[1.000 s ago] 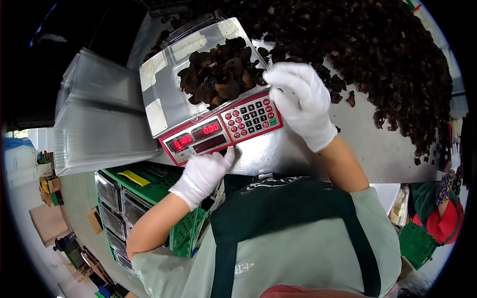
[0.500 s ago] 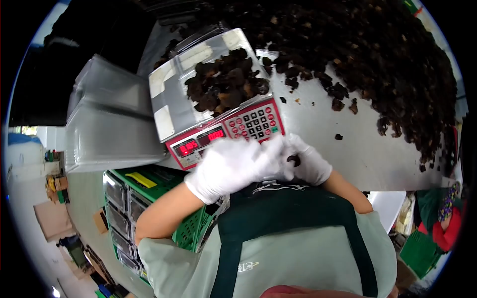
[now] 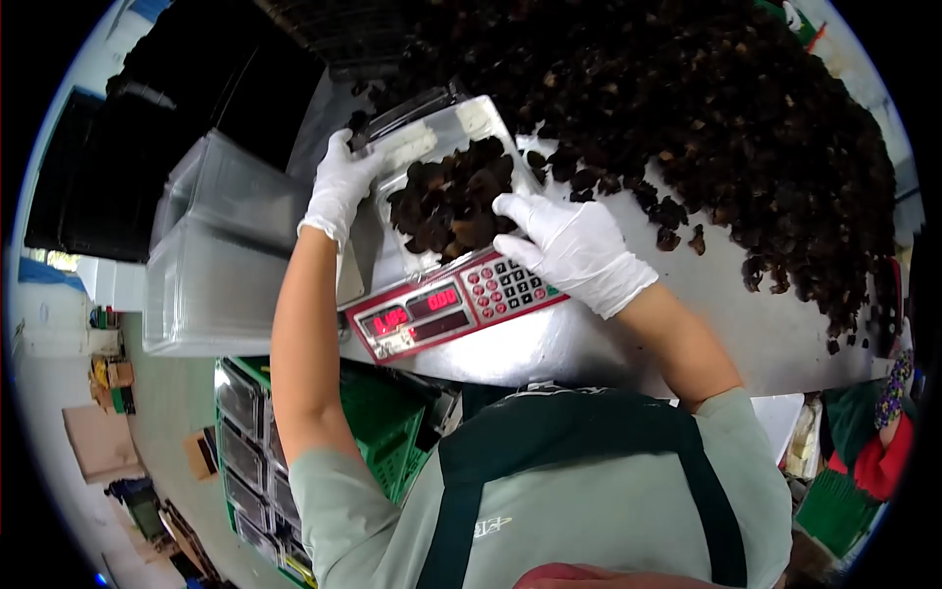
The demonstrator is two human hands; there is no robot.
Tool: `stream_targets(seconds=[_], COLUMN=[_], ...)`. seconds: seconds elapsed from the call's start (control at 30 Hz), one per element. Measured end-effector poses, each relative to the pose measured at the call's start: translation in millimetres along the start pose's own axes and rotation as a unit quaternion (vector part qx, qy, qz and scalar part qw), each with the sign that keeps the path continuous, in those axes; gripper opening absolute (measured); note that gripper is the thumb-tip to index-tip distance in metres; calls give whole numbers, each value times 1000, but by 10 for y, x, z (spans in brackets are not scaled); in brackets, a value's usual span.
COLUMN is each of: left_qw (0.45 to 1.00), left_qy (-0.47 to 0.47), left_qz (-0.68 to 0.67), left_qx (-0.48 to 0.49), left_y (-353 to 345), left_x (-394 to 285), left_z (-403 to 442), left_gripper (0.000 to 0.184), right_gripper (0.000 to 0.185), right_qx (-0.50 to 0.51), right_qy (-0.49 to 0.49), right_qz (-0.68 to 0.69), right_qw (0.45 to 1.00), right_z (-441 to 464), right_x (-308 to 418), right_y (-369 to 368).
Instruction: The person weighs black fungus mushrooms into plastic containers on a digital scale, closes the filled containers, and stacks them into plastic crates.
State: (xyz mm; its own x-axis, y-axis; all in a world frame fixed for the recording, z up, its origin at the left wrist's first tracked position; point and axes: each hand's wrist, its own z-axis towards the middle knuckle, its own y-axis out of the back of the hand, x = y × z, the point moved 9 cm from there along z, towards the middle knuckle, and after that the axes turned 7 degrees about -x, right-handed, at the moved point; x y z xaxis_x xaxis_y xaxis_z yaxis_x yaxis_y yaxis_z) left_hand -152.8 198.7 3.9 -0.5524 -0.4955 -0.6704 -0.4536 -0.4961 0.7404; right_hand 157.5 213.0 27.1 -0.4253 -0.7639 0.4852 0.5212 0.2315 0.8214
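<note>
A clear plastic box holding dark mushroom-like pieces [image 3: 453, 201] rests on the platform of a red and white scale [image 3: 432, 316]. The scale's red digits are lit. My left hand [image 3: 340, 187], in a white glove, is at the box's far left edge with its thumb and fingers apart; its fingertips partly cover that edge. My right hand [image 3: 574, 245], also gloved, is at the right side of the box, its thumb and index finger spread near the dark pieces. Nothing shows between the fingers of either hand.
Stacked clear boxes [image 3: 221, 285] stand left of the scale. A large dark heap [image 3: 726, 108] covers the back and right of the metal table [image 3: 628, 339]. Below the table at left is a green crate [image 3: 378, 422] with clear boxes. Another person's patterned sleeve [image 3: 896, 385] shows at far right.
My hands were together in front of the scale and have parted. My left hand has moved up to the box's left side, my right hand to its right side. The view has shifted slightly.
</note>
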Motion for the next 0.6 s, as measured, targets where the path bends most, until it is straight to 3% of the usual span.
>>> stream_targets(seconds=[0.03, 0.07, 0.1, 0.13, 0.2, 0.27, 0.33, 0.43, 0.47, 0.5, 0.53, 0.6], left_qw=[999, 995, 989, 976, 941, 946, 950, 954, 955, 970, 976, 973], left_qy=[-26, -50, -10, -27, -52, -97, -143, -257, -273, -217, -95, -34], left_qz=[-36, -72, -145, -217, -334, -308, -270, -112, -27, -18, -120, -136], left_qx=[-22, -43, -27, -15, 18, 30, 68, 107, 108, 112, 153, 182], left_y=[-27, -44, 25, 84, 240, 504, 711, 713, 652, 553, 348, 199], left_x=[57, 130, -2, -92, -257, -564, -786, -823, -737, -760, -516, -362], left_z=[49, 86, -67, -145, -312, -616, -978, -1412, -1527, -1663, -1742, -1813], left_gripper=[73, 72, 73, 76, 65, 51, 48, 43, 41, 45, 54, 63], right_gripper=[39, 41, 40, 40, 29, 30, 35, 48, 54, 61, 66, 63], right_qx=[-17, -34, -58, -81, -129, -229, -171, -120, -46, 29, 65, 95], right_qy=[48, 27, 36, 44, 0, 11, -194, -230, -253, -274, -262, -251], right_qz=[-1, 22, 25, 29, 118, 202, 312, 386, 452, 513, 516, 543], right_qw=[999, 999, 997, 995, 985, 952, 914, 885, 854, 813, 813, 796], right_z=[-32, -51, -64, -74, -111, -211, -316, -272, -235, -219, -164, -53], right_x=[60, 14, 35, 60, 1, -227, -652, -824, -723, -607, -578, -473], right_y=[56, 77, 157, 250, 455, 644, 479, 310, 207, 77, -60, -256])
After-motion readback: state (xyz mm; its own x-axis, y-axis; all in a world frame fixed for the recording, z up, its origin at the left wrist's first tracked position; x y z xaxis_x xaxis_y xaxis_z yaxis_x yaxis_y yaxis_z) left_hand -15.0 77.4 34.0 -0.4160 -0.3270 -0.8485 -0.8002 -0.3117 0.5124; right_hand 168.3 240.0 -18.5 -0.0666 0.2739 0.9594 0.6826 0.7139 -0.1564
